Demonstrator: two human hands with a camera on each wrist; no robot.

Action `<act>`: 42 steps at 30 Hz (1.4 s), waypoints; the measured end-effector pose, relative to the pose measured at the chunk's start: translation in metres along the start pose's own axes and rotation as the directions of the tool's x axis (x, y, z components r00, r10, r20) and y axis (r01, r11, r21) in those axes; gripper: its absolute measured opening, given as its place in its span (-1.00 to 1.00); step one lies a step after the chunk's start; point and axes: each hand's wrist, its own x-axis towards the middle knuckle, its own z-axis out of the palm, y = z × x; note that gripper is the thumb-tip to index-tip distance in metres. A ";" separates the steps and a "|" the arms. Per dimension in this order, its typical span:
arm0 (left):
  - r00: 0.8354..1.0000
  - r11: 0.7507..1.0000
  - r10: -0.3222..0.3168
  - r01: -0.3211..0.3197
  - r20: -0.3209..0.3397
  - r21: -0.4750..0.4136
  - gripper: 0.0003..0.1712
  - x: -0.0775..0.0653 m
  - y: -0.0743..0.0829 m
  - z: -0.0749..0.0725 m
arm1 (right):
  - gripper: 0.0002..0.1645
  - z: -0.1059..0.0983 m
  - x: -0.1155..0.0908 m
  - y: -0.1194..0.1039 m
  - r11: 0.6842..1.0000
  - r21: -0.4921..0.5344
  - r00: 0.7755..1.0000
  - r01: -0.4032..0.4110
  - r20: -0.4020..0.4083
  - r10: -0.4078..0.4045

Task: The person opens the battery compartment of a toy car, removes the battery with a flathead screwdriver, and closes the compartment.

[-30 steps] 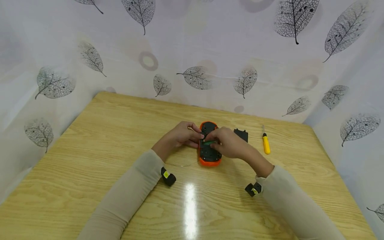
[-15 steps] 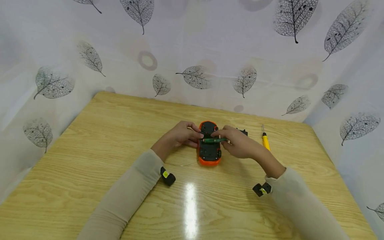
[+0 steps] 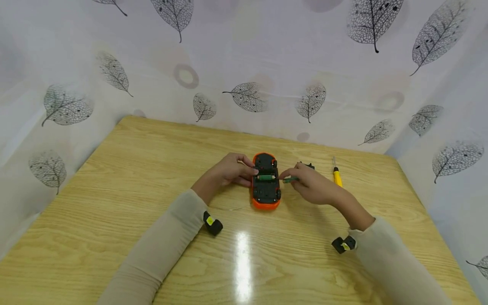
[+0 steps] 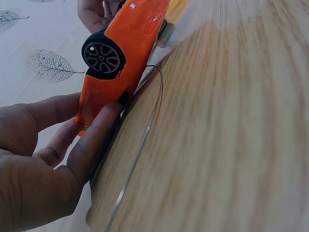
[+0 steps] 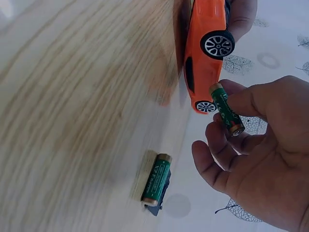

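Note:
An orange toy car [image 3: 265, 203] lies upside down on the table, its black underside up and one green battery [image 3: 265, 177] showing in the bay across its middle. My left hand [image 3: 232, 170] grips the car's left side, fingers and thumb around the orange body [image 4: 137, 29] in the left wrist view. Just right of the car, my right hand [image 3: 310, 184] pinches another green battery [image 5: 226, 110] between thumb and fingers. In the right wrist view a further green battery [image 5: 157, 179] lies on the table beside a black cover [image 5: 155, 209].
A yellow-handled screwdriver [image 3: 337, 178] lies to the right, behind the right hand. The black cover's edge [image 3: 309, 166] shows past that hand. A thin wire [image 4: 145, 137] runs from the car across the table. A leaf-patterned cloth [image 3: 251, 55] hangs behind.
My right hand has come out of the car's battery bay and moved right, carrying a battery. One battery in the bay is now uncovered. The left hand keeps its grip on the car.

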 end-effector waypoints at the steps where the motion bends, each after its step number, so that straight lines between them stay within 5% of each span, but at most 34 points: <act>1: 1.000 1.000 0.000 0.000 0.000 -0.003 -0.78 0.000 0.000 0.000 | -0.59 -0.001 -0.002 0.001 1.000 0.004 1.000 0.000 -0.004 0.000; 17: 1.000 1.000 -0.015 0.015 -0.005 -0.015 -0.76 -0.001 0.001 0.000 | -0.67 -0.004 -0.033 0.032 0.999 -0.032 0.999 -0.042 -0.026 0.042; 26: 1.000 1.000 -0.017 0.017 -0.005 -0.011 -0.76 -0.002 0.002 0.000 | -0.62 -0.002 -0.035 0.042 0.998 -0.008 0.998 -0.055 0.003 0.055; 42: 1.000 1.000 -0.011 0.011 0.004 -0.020 -0.75 0.001 -0.001 -0.001 | -0.61 0.002 -0.037 0.041 0.991 -0.119 0.998 -0.059 0.004 0.059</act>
